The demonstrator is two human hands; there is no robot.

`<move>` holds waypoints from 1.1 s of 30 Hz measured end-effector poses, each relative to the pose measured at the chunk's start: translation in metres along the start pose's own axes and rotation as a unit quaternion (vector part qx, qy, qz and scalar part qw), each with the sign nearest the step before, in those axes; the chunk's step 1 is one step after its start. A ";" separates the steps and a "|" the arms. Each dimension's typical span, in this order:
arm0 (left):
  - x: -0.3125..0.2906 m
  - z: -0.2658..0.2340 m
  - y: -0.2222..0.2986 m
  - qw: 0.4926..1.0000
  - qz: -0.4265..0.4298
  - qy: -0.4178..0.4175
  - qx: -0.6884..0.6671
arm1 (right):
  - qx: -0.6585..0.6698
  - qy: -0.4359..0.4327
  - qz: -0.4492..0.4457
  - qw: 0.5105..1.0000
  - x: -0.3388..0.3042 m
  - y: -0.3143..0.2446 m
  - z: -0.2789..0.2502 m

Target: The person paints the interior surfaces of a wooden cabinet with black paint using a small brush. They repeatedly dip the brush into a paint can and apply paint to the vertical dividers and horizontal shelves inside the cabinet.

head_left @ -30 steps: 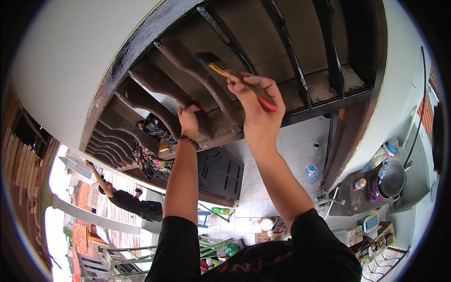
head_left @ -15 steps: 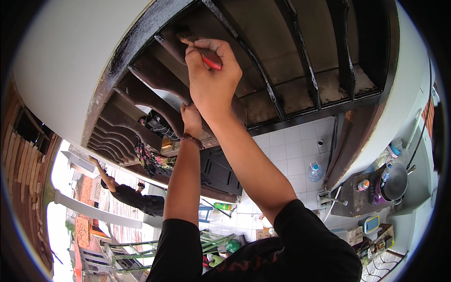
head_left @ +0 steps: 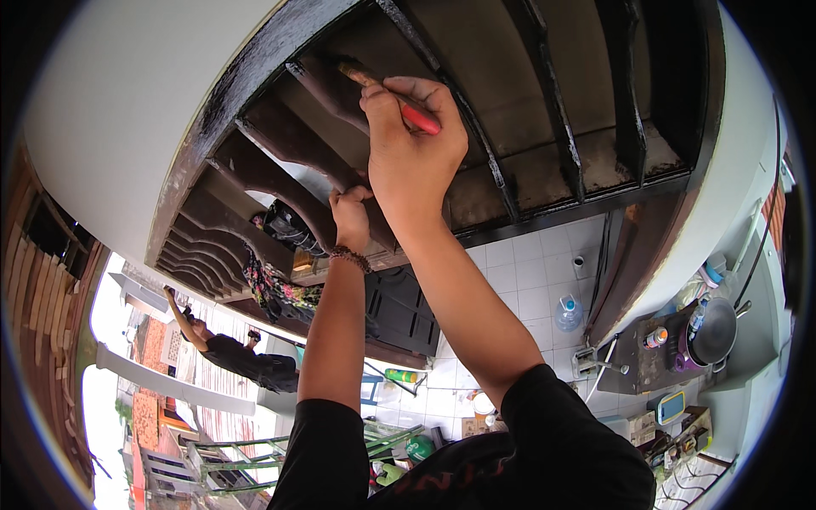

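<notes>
Relative to the brown slat (head_left: 330, 97), our right grip (head_left: 416, 144) has moved slightly rightward, clamped on the paintbrush (head_left: 362, 76) beside that slat's upper end. We judge the paintbrush light, stiff-handled, soft-bristled; we grasp its red handle (head_left: 422, 119). Left of the brown slat, our left grip (head_left: 350, 212) touches a wavy-edged neighbouring slat (head_left: 293, 146); we cannot tell whether it closes. Right of the brown slat run glossy black slats (head_left: 547, 89).
</notes>
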State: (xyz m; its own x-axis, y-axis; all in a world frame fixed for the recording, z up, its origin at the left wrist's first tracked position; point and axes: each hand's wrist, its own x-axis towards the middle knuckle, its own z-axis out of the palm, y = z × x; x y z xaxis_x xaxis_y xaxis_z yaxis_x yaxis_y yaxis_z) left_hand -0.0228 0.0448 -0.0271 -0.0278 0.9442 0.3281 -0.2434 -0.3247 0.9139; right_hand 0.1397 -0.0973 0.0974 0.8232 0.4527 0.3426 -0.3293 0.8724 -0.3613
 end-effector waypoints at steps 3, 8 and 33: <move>0.005 -0.008 -0.003 0.999 0.015 -0.005 0.048 | -0.071 0.010 -0.026 0.997 0.006 -0.003 0.010; -0.025 0.068 -0.003 0.889 0.222 0.178 0.359 | -0.164 -0.049 -0.135 0.976 0.016 0.009 0.016; -0.023 0.028 0.025 0.999 0.014 -0.014 0.048 | -0.207 -0.177 -0.062 0.960 0.046 -0.044 0.017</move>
State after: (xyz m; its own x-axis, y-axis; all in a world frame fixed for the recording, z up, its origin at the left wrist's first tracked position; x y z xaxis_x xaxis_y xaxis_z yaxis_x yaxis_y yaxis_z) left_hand -0.0006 0.0137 -0.0054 -0.0062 0.9334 0.3588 -0.1494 -0.3557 0.9226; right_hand 0.1836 -0.1116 0.1436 0.6117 0.4482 0.6519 0.0342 0.8083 -0.5878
